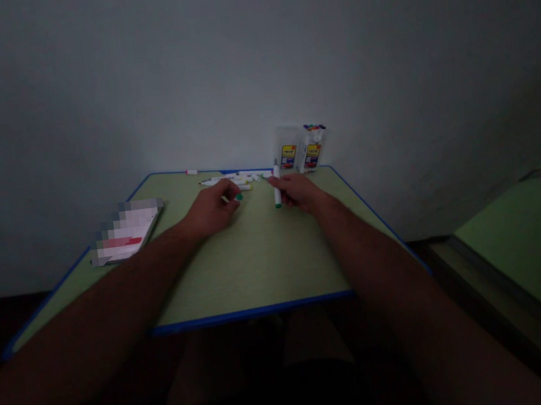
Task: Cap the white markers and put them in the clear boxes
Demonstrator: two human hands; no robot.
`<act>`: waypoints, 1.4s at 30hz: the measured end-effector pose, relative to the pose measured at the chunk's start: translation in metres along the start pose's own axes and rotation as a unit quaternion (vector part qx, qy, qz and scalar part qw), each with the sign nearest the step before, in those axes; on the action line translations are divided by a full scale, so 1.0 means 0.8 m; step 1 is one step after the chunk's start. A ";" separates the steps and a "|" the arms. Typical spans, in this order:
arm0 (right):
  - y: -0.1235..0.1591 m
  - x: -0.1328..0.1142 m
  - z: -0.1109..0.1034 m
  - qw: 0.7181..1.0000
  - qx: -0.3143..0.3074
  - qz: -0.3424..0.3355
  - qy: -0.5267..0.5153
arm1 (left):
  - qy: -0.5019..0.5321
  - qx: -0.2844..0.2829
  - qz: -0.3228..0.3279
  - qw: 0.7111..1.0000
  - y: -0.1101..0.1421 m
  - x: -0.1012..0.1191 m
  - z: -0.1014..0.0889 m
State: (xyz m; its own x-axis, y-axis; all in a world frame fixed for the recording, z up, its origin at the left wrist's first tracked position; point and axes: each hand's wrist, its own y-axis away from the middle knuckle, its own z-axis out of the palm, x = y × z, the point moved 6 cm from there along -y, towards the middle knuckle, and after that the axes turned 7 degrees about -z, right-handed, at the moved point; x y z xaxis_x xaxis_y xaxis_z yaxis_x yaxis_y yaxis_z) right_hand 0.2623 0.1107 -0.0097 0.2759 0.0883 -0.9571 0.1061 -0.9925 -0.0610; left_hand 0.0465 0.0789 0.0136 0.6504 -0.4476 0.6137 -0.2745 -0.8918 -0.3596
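My right hand [297,189] grips a white marker [277,185] between thumb and fingers. The marker is upright, its bare tip pointing up and its green end down, above the table's middle. To the left, my left hand [213,208] pinches a small green-ended marker cap [239,196], mostly hidden by the fingers. Marker and cap are apart. Behind the hands, several white markers and loose caps [242,177] lie in a row near the table's back edge. Two of these markers [243,186] show yellowish ends close to my left hand.
Against the wall stand a clear marker case [288,151] and another case filled with markers [313,148]. A pinkish-white cap [192,172] lies at the back left. On the left of the blue-edged table [253,264] rests a flat, partly blurred object [129,233].
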 end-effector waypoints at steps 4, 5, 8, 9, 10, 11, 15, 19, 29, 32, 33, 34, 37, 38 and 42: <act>0.001 -0.002 0.001 1.000 0.001 0.009 -0.004 | 0.005 -0.009 0.012 1.000 -0.001 -0.001 0.001; 0.001 -0.003 0.001 1.000 -0.001 0.009 -0.005 | 0.009 -0.013 0.013 1.000 -0.001 -0.001 0.002; 0.004 -0.005 0.003 1.000 -0.007 0.005 -0.008 | 0.030 -0.033 0.008 0.999 -0.003 -0.003 0.004; 0.004 -0.006 0.004 1.000 -0.010 0.003 -0.008 | 0.038 -0.042 0.003 0.998 -0.003 -0.003 0.005; 0.005 -0.006 0.004 1.000 -0.013 0.001 -0.009 | 0.047 -0.051 -0.005 0.998 -0.003 -0.004 0.006; 0.006 -0.006 0.005 1.000 -0.015 0.001 -0.012 | 0.059 -0.060 -0.018 0.996 -0.003 -0.005 0.007; 0.007 -0.007 0.007 0.999 -0.019 0.009 -0.037 | 0.130 -0.096 -0.101 0.982 0.000 -0.011 0.013; 0.007 -0.006 0.009 0.997 -0.027 0.019 -0.067 | 0.176 -0.098 -0.139 0.970 0.003 -0.011 0.013; 0.008 -0.004 0.011 0.995 -0.037 0.035 -0.086 | 0.296 -0.105 -0.197 0.929 -0.002 -0.021 0.013; 0.007 -0.004 0.011 0.996 -0.036 0.034 -0.075 | 0.318 -0.106 -0.226 0.915 -0.001 -0.023 0.016; 0.007 -0.004 0.011 0.996 -0.036 0.033 -0.071 | 0.323 -0.103 -0.233 0.911 -0.001 -0.024 0.016; 0.007 -0.004 0.011 0.996 -0.037 0.032 -0.068 | 0.329 -0.100 -0.239 0.908 -0.001 -0.024 0.016; 0.008 -0.006 0.011 0.997 -0.038 0.030 -0.068 | 0.354 -0.097 -0.248 0.897 -0.001 -0.024 0.015; 0.008 -0.006 0.011 0.997 -0.037 0.030 -0.067 | 0.365 -0.098 -0.249 0.892 -0.001 -0.025 0.015; 0.008 -0.004 0.010 0.996 -0.038 0.035 -0.069 | 0.408 -0.103 -0.254 0.871 0.000 -0.025 0.016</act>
State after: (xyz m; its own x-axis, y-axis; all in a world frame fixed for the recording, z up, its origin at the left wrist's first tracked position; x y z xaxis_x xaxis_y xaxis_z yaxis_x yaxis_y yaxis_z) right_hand 0.2540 0.1038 -0.0092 0.1519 0.0017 -0.9884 0.1655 -0.9859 0.0238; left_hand 0.0426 0.0891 -0.0075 0.0276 0.1856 0.9822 -0.2732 -0.9438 0.1860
